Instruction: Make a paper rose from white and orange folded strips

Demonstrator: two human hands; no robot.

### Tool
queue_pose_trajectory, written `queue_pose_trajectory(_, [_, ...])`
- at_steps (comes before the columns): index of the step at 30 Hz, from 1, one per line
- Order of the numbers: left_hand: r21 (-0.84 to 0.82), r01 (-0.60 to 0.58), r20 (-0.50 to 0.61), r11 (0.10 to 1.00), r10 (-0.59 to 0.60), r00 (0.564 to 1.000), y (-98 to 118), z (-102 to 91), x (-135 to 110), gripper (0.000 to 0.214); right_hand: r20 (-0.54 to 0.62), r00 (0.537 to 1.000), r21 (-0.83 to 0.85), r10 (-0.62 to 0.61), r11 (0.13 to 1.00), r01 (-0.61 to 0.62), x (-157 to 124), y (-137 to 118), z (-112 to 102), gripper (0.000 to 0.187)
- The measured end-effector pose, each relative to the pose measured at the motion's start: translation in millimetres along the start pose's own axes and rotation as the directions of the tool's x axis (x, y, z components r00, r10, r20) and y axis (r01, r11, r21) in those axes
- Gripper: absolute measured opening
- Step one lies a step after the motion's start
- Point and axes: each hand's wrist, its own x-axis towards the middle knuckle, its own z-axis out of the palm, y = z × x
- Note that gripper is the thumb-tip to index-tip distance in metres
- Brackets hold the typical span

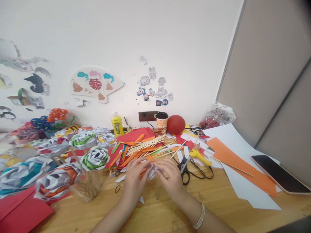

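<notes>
Two hands meet just below the frame's centre, the left hand (136,174) and right hand (170,178) both pinching a small folded paper piece (152,175) between their fingertips. Its upper end points roughly toward the top of the frame; fingers hide too much to tell its long axis. It looks white and creased; whether the orange beside the left fingers belongs to it, I cannot tell. Black-handled scissors (184,169) lie just right, thin wooden sticks (145,145) above, paper flowers (95,158) at left, a phone (279,173) at right.
</notes>
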Motion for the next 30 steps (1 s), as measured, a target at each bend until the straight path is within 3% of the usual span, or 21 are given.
queue_pose_trajectory(7, [0.004,-0.055,-0.058,0.998,0.055,0.997,-1.1,0.5,-2.5,0.011,-0.034,0.998,0.004,0.056,0.998,-0.056,-1.0,-0.5,2.2,0.012])
queue_pose_trajectory(14, [-0.139,-0.007,0.022,0.99,0.011,1.0,2.8,-0.4,1.8,0.008,-0.022,0.988,-0.009,0.154,0.988,-0.154,0.4,1.9,1.1,0.004])
queue_pose_trajectory(19, [-0.236,0.187,0.227,0.953,-0.133,0.965,-0.4,1.5,3.7,0.011,0.074,0.934,0.112,0.348,0.928,-0.355,1.9,7.0,2.6,0.006])
queue_pose_trajectory(23, [-0.386,0.365,0.365,0.847,-0.223,0.904,-2.4,7.2,2.6,0.017,0.148,0.893,0.271,0.425,0.851,-0.45,1.2,7.6,5.1,0.006])
queue_pose_trajectory(26, [-0.421,0.465,0.407,0.779,-0.296,0.864,-0.7,9.0,2.7,0.016,0.137,0.885,0.306,0.445,0.831,-0.465,1.2,5.5,5.5,0.006])
queue_pose_trajectory(30, [-0.422,0.5,0.425,0.756,-0.322,0.846,4.6,6.0,4.4,0.014,0.11,0.878,0.298,0.467,0.827,-0.477,1.0,5.9,4.7,0.006])
